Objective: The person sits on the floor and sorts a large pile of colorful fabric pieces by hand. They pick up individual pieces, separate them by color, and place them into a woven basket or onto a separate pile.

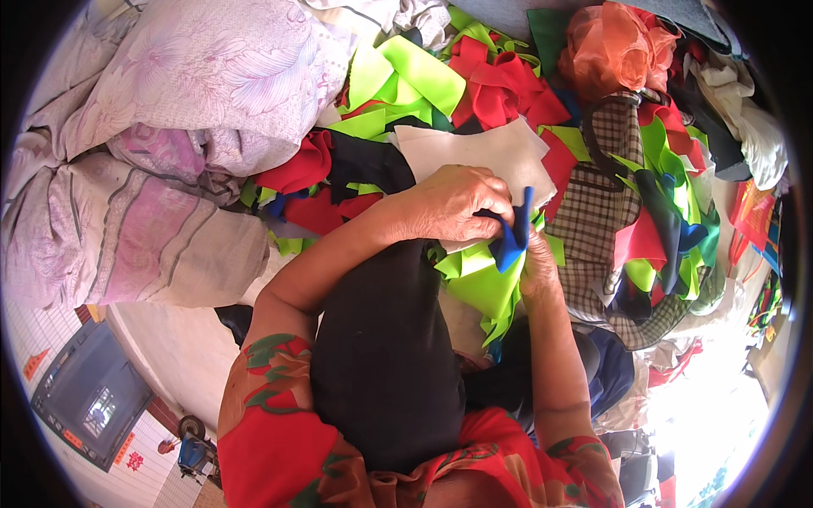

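Observation:
In front of me, above my raised knee in black cloth (381,347), both hands are close together. The fingers of my left hand (457,203) are curled in and pinch a blue fabric scrap (510,245). Right beside it, my right hand (540,264) is closed at the other side of the blue scrap, and its fingertips are partly hidden. Lime green fabric scraps (484,288) hang below and between the hands; I cannot tell how firmly the right hand grips them. Behind my left hand lies an off-white flat piece (474,148).
Lime (406,72), red (508,89) and black fabric scraps are heaped beyond my hands. A checked cloth bag (584,229) holding more scraps lies to the right. A red plastic bag (610,51) sits at the far right. Large patterned bedding (203,85) is piled at left.

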Action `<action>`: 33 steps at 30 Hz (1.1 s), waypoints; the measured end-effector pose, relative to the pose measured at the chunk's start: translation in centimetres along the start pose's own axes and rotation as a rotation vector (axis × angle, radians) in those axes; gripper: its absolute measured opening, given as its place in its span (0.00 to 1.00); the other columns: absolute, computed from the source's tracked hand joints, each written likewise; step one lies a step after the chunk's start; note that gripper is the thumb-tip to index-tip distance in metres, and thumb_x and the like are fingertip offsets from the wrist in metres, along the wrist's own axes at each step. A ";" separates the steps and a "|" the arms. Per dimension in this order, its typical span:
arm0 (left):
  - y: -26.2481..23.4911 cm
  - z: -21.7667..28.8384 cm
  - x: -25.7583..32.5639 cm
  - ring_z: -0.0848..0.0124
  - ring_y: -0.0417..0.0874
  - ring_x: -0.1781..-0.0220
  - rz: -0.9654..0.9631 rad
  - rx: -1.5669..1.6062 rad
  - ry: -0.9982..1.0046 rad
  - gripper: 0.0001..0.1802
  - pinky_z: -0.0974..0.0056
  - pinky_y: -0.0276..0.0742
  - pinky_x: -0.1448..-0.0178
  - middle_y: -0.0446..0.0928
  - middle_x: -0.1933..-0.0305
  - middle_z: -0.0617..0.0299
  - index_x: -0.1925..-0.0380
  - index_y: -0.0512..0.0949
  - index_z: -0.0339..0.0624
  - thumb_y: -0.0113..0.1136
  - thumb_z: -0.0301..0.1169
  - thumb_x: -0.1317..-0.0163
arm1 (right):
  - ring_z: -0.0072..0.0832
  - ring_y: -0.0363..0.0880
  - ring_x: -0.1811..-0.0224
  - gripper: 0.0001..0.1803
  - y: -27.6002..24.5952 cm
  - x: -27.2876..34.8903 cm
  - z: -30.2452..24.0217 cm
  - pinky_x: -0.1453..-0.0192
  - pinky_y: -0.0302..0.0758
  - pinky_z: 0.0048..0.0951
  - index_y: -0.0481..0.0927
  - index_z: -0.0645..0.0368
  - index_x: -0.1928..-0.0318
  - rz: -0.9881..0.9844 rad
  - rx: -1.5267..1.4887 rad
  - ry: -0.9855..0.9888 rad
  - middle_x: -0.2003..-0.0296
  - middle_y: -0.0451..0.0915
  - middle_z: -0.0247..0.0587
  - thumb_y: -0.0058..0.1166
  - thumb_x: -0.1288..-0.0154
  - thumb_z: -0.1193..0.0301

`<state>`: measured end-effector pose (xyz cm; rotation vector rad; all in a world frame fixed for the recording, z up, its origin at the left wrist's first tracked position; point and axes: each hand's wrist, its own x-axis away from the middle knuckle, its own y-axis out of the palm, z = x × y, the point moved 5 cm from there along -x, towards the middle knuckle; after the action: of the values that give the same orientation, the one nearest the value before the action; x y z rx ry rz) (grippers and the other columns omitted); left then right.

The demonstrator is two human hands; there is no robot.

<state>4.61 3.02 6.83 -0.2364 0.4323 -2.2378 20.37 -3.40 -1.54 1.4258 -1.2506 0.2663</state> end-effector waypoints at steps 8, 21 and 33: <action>-3.7 -0.8 0.4 0.62 0.79 0.54 0.077 0.154 0.006 0.10 0.64 0.74 0.50 0.77 0.57 0.56 0.66 0.79 0.38 0.62 0.30 0.47 | 0.27 0.81 0.63 0.29 1.7 0.7 -1.2 0.55 0.79 0.29 0.73 0.64 0.50 0.073 0.064 -0.040 0.61 0.80 0.38 0.67 0.53 0.70; -9.2 -11.3 0.4 0.54 0.79 0.75 0.529 -0.969 -0.333 0.06 0.53 0.74 0.71 0.78 0.77 0.52 0.69 0.77 0.43 0.51 0.26 0.46 | 0.26 0.79 0.63 0.24 1.3 0.4 -1.1 0.54 0.77 0.27 0.77 0.65 0.56 0.086 0.105 0.014 0.63 0.80 0.38 0.66 0.55 0.70; -2.7 -6.3 4.1 0.57 0.77 0.69 0.339 -0.765 -0.305 0.08 0.56 0.69 0.62 0.75 0.75 0.56 0.72 0.75 0.40 0.59 0.22 0.56 | 0.27 0.81 0.65 0.23 1.1 0.3 -0.7 0.55 0.78 0.26 0.75 0.68 0.55 0.102 0.110 -0.001 0.63 0.81 0.40 0.65 0.53 0.72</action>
<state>-1.89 2.96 2.13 -0.8207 1.0569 -1.5855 19.99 -2.68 -0.47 1.4574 -1.3282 0.4088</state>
